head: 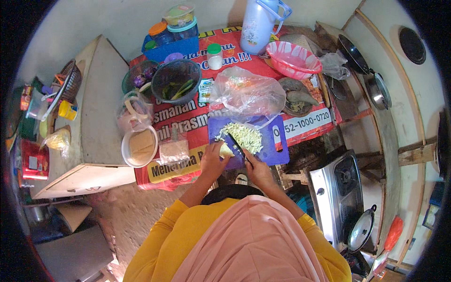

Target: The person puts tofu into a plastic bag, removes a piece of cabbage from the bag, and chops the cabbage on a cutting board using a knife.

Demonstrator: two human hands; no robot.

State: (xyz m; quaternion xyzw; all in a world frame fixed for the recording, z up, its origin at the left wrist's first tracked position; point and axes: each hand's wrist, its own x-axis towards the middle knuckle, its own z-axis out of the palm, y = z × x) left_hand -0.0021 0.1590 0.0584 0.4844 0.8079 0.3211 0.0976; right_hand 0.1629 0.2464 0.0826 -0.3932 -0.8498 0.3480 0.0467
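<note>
On a purple cutting board [276, 160] lies a heap of finely chopped pale vegetable [251, 138]. My left hand [214, 159] holds an uncut pale vegetable chunk [226, 151] at the board's left edge, fingers curled over it. A kitchen knife [237, 142] is in my right hand [260, 171], its dark blade tilted between the chunk and the heap. Behind the board, a clear plastic bag [248, 92] with blurred contents overlaps its far edge. Left of my left hand sit a clear-wrapped block [174, 151] and a white tub [125, 149] holding tan slabs [141, 142].
A red printed banner [169, 123] covers the table. At its back stand a dark basket [178, 97], a salt-like jar [214, 58], a blue thermos [255, 33] and a pink basin [294, 65]. A stone mortar [294, 107] is right of the bag. A gas stove [326, 197] stands lower right.
</note>
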